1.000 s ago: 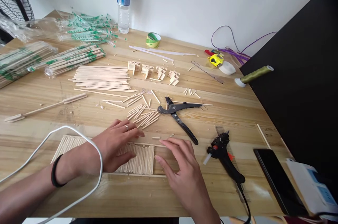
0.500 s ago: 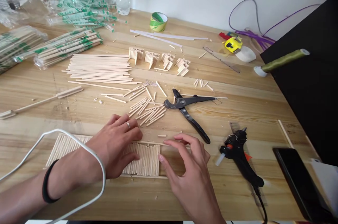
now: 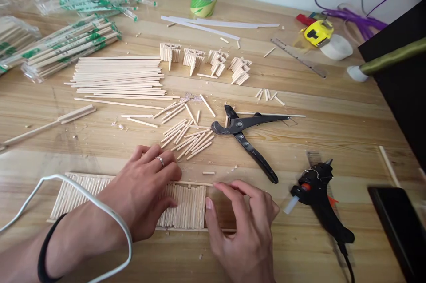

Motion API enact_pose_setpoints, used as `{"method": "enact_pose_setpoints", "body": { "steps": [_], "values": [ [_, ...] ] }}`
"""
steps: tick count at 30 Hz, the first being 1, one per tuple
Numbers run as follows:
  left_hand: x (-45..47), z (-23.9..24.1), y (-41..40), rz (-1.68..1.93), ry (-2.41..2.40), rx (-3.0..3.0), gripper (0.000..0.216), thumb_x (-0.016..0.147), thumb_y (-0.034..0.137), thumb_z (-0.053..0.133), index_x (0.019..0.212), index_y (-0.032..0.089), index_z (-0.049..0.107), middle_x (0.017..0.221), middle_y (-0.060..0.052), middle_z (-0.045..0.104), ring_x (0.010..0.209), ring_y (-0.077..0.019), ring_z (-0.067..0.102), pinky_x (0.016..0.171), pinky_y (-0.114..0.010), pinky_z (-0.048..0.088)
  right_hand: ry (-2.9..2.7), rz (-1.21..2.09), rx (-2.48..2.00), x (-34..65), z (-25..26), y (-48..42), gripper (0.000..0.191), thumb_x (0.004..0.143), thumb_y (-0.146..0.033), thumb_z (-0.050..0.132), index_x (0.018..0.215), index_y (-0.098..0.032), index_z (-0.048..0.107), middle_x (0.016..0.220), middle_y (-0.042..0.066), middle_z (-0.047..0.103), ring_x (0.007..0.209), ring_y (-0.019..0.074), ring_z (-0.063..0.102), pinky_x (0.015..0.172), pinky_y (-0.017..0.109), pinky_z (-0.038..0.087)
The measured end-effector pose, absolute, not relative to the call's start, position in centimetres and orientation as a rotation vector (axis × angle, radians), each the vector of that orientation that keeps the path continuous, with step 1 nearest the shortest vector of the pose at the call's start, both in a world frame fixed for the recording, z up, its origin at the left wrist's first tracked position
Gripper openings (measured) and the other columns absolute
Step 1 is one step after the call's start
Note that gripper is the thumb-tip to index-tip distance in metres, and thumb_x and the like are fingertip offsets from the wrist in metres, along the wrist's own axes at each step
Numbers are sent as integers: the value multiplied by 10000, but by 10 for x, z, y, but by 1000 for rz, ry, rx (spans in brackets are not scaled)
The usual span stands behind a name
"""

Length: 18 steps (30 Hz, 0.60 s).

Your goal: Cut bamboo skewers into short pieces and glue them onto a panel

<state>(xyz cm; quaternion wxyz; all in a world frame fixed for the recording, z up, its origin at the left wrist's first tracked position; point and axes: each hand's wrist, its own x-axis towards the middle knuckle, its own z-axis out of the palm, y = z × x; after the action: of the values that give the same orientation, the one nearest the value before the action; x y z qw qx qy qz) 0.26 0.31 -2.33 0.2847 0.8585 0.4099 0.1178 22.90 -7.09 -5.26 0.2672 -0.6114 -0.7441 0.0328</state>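
Observation:
A flat panel of thin wooden sticks (image 3: 188, 205), laid side by side between two long rail sticks, lies at the table's near side. My left hand (image 3: 146, 194), wearing a ring, is across its middle, fingers bent over the far rail and thumb on the sticks. It grips the panel and hides part of it. At the panel's right end my right hand (image 3: 246, 225) curls in, its index fingertip on the far rail and its thumb against the last stick. Just beyond the panel lies a short cut stick (image 3: 208, 173). A white cable (image 3: 100, 205) loops over my left forearm.
Beyond my hands lie cut sticks (image 3: 189, 141), black cutters (image 3: 246, 129) and long sticks (image 3: 116, 79). Several small stick blocks (image 3: 194, 58) stand farther back. A glue gun (image 3: 319, 198) and black phone (image 3: 396, 229) lie at right. Tape roll (image 3: 204, 1) and wrapped bundles (image 3: 73, 45) are behind.
The camera view has tilted down and moved closer. Both hands keep nearly the same places on the panel, the right thumb still at its end.

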Motion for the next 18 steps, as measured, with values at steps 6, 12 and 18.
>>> {"method": "enact_pose_setpoints", "body": {
  "steps": [6, 12, 18],
  "values": [
    [3, -23, 4, 326, 1092, 2288, 146, 882, 186, 680, 974, 219, 571, 1087, -90, 669, 1046, -320, 540, 867, -488, 366, -2007, 133, -1672, 228, -54, -69, 247, 966, -235, 657, 1208, -199, 620, 1159, 135, 615, 1023, 314, 598, 940, 519, 429],
    [3, -23, 4, 339, 1084, 2270, 141, 889, 179, 670, 979, 215, 567, 1061, -86, 663, 1019, -313, 539, 854, -482, 366, -1985, 200, -1637, 227, -51, -66, 233, 959, -200, 668, 1185, -167, 626, 1153, 138, 634, 1038, 305, 600, 948, 506, 436],
    [3, -25, 3, 356, 1110, 2253, 163, 861, 194, 692, 968, 223, 574, 1045, -74, 673, 1008, -305, 541, 858, -480, 371, -1917, 260, -1610, 227, -51, -64, 237, 951, -185, 679, 1178, -172, 609, 1129, 123, 631, 1054, 289, 606, 951, 479, 483]
  ]
}}
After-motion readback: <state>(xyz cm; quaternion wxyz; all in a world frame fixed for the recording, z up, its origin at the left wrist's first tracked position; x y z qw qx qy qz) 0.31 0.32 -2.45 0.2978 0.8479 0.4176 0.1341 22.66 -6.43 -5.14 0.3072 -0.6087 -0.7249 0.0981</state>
